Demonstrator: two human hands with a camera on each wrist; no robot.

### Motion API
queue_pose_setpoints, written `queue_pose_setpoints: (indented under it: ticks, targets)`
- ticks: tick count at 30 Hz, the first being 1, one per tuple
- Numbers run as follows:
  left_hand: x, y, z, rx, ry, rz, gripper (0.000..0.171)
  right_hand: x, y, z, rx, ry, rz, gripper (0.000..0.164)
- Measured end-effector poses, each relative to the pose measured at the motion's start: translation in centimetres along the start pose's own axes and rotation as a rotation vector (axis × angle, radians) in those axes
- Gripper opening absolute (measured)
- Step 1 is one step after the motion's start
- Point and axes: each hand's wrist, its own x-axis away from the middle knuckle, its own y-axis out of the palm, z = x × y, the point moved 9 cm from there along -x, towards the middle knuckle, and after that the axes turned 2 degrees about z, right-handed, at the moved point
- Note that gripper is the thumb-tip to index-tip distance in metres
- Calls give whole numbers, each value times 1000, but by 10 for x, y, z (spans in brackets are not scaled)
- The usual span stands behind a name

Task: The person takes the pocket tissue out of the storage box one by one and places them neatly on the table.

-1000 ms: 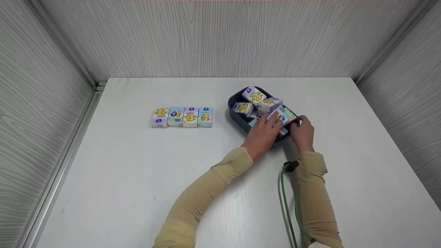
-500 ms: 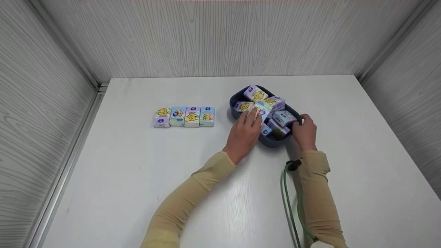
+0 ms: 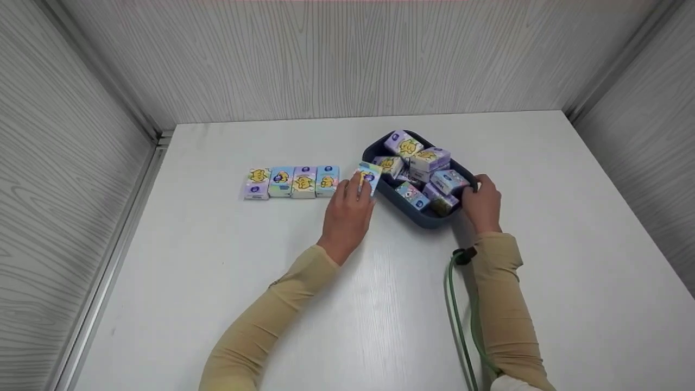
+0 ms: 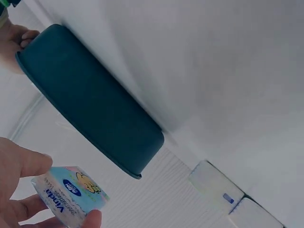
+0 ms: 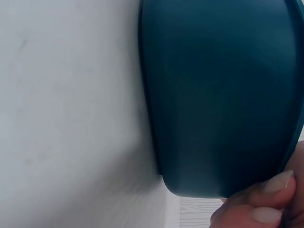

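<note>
My left hand (image 3: 346, 219) grips a small tissue pack (image 3: 370, 176) printed with a yellow cartoon, between the bin and a row of packs. In the left wrist view the pack (image 4: 71, 194) shows blue "Vinda" lettering, with the thumb on one side and fingers on the other. My right hand (image 3: 481, 203) pinches the near right rim of a dark teal bin (image 3: 407, 208). Several purple and blue tissue packs (image 3: 430, 158) lie jumbled inside it. Seen from the right wrist, the fingertips (image 5: 278, 183) curl over the bin's rim, and its outer wall (image 5: 218, 95) fills much of the view.
Left of the bin, a straight row of tissue packs (image 3: 303, 182) lies side by side on the white table (image 3: 163, 282). A green cord (image 3: 456, 309) runs along the right forearm. Grey wood-grain panels (image 3: 347, 60) enclose the back and sides.
My left hand has come out of the bin with a tissue pack and moved left toward the row. My right hand stays at the bin's rim.
</note>
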Motion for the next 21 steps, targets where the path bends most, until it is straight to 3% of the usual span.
queue_pose_setpoints:
  ticks: [5, 11, 15, 18, 21]
  targets:
    - [9, 17, 3, -27, 14, -103, 41, 0, 0, 0, 0, -8, -3, 36]
    - [21, 41, 1, -15, -8, -300, 41, 2, 3, 2, -5, 5, -22, 35]
    - [27, 55, 3, -50, 31, -452, 38, 2, 3, 2, -12, 14, -29, 35]
    - [26, 57, 6, -73, 74, -490, 31, 1, 3, 3, -21, 25, -35, 35]
    - [19, 57, 7, -81, 102, -478, 25, 0, 2, 3, -19, 32, -32, 35]
